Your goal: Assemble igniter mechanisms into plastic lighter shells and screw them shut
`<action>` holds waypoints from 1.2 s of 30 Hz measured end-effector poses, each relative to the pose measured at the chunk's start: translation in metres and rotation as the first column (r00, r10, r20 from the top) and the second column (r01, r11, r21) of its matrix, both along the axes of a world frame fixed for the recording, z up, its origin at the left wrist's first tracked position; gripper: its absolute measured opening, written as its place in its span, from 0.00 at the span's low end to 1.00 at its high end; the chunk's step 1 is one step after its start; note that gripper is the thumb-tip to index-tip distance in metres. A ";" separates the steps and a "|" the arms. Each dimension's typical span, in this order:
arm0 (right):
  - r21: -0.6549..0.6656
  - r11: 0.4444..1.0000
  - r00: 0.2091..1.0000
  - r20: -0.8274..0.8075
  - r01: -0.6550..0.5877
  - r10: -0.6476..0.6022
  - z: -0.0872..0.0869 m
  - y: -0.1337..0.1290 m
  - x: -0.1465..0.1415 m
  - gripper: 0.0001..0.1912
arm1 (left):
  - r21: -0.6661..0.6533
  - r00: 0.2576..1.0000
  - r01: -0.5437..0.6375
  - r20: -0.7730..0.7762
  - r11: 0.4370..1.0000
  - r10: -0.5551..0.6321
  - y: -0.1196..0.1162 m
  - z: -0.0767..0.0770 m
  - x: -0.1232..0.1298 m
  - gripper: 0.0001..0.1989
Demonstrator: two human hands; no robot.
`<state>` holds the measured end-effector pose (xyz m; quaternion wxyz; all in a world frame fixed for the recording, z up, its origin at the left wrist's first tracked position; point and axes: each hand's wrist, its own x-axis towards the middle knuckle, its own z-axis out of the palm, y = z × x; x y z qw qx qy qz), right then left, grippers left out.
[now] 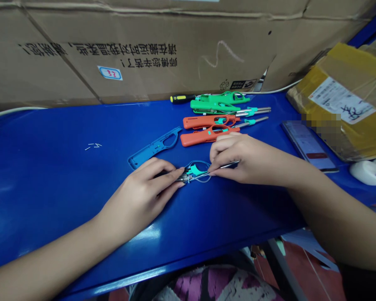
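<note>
Because the lighter mechanism (184,178) on the table (65,200) apparently needs steadying, the left hand (147,186) pinches it while the right hand (246,158) grips a metal rod (229,165) at its three o'clock; the blue shell half (155,149) lies at ten o'clock, perhaps for easy reach.

A screwdriver (182,98), lighter casings (194,139) and blue table (62,179) suggest a workshop (cardboard (144,85) stands behind).

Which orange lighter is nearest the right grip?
The lower orange lighter: in the view it lies right by the right grip, while the upper orange lighter lies farther off, nearer the green lighters.
</note>
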<state>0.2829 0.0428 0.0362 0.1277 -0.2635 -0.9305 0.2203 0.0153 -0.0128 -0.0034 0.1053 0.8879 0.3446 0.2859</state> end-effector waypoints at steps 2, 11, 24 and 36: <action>0.000 1.000 1.000 0.017 0.011 -0.011 0.000 0.000 0.000 0.06 | -0.004 1.000 -0.004 0.001 1.000 0.004 0.000 0.000 0.000 0.12; -0.110 0.977 0.978 0.122 0.183 -0.170 -0.003 -0.005 -0.007 0.05 | -0.016 1.000 -0.014 0.005 1.000 0.014 0.000 0.000 0.002 0.12; -0.374 0.855 0.931 0.207 0.359 -0.301 -0.003 -0.003 -0.012 0.02 | -0.034 1.000 -0.009 0.004 0.999 0.010 -0.001 0.000 0.001 0.12; -0.443 0.872 0.978 0.119 0.207 -0.172 -0.003 0.001 -0.007 0.07 | -0.041 1.000 -0.008 0.000 0.999 0.008 -0.002 0.001 0.003 0.11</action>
